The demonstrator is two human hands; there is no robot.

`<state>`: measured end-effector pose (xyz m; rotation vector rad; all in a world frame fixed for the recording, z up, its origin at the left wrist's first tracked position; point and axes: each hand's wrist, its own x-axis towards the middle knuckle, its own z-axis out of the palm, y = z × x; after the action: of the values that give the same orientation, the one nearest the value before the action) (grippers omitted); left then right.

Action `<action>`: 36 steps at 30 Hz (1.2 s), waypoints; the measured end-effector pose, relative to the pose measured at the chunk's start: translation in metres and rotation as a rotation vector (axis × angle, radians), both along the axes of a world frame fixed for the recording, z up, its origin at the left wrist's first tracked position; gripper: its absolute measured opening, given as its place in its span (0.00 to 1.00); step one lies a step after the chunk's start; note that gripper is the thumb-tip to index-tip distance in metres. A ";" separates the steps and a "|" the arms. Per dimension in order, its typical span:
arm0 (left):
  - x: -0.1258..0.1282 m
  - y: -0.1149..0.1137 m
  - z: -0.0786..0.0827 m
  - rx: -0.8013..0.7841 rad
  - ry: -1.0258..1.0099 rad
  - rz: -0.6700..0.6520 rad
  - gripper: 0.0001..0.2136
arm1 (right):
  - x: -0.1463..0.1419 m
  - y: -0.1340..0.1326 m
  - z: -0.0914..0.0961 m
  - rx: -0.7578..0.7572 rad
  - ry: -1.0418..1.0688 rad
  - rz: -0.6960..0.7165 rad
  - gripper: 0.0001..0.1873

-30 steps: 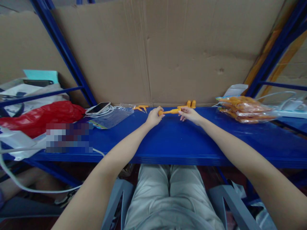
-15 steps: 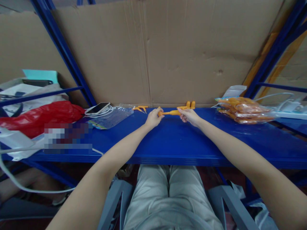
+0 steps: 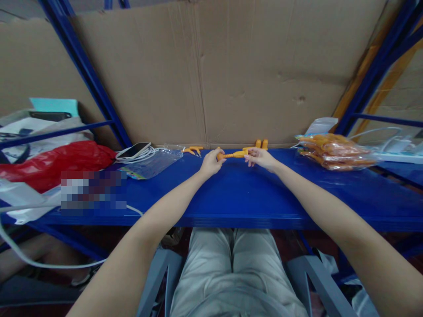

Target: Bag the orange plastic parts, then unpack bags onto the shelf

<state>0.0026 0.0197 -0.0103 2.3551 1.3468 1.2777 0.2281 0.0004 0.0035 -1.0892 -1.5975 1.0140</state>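
Note:
An orange plastic piece with a ribbed stem (image 3: 231, 155) is held level between my two hands, just above the blue shelf top. The fingers of my left hand (image 3: 211, 163) are closed around its rounded left end. My right hand (image 3: 259, 157) pinches the thicker right end between thumb and fingers, which partly hide it. Right behind that hand, two upright orange pegs (image 3: 261, 144) stand against the cardboard. Left of my left hand lies a small branched orange piece (image 3: 193, 150) beside a clear plastic bag (image 3: 153, 163).
Clear bags of orange parts (image 3: 333, 152) lie on the right. On the left are a phone (image 3: 134, 150) with a coiled white cable, a red bag (image 3: 59, 163) and a white power strip (image 3: 23, 198). Cardboard (image 3: 139, 79) backs the blue shelf (image 3: 238, 193), framed by blue posts.
My right fingers have shifted slightly on the right end of the orange piece, showing more of its thick part. My left hand keeps the same hold.

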 end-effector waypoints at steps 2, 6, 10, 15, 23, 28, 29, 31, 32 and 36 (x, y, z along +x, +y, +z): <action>-0.001 0.000 -0.001 -0.010 -0.010 -0.012 0.09 | 0.001 0.000 0.000 0.042 -0.024 0.004 0.11; -0.002 0.000 -0.002 0.057 -0.003 -0.008 0.10 | 0.000 -0.004 0.002 0.040 -0.051 -0.017 0.17; -0.001 -0.002 -0.003 0.117 0.013 0.004 0.10 | -0.005 -0.008 0.003 -0.045 0.021 -0.071 0.19; -0.001 -0.004 -0.003 0.163 0.036 -0.010 0.09 | -0.010 -0.009 0.005 -0.165 0.127 -0.113 0.17; -0.001 -0.006 -0.003 0.190 0.071 -0.015 0.09 | -0.013 -0.011 0.010 -0.323 0.208 -0.106 0.15; -0.001 0.002 -0.005 0.153 0.062 0.016 0.10 | -0.011 -0.009 0.007 -0.290 0.027 -0.137 0.20; -0.001 0.003 -0.005 0.141 0.056 0.022 0.09 | -0.009 -0.008 0.006 -0.252 -0.012 -0.132 0.20; -0.001 0.005 -0.005 0.122 0.043 0.026 0.09 | -0.005 -0.007 0.004 -0.162 -0.059 -0.112 0.17; -0.002 0.005 -0.005 0.113 0.036 0.025 0.09 | -0.004 -0.006 0.003 -0.116 -0.066 -0.098 0.16; -0.002 0.004 -0.003 0.049 -0.001 0.009 0.09 | 0.000 0.000 -0.001 0.018 -0.073 -0.060 0.22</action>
<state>0.0005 0.0238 -0.0130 2.3827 1.3431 1.3290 0.2282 0.0002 0.0021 -1.1666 -1.6199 0.9276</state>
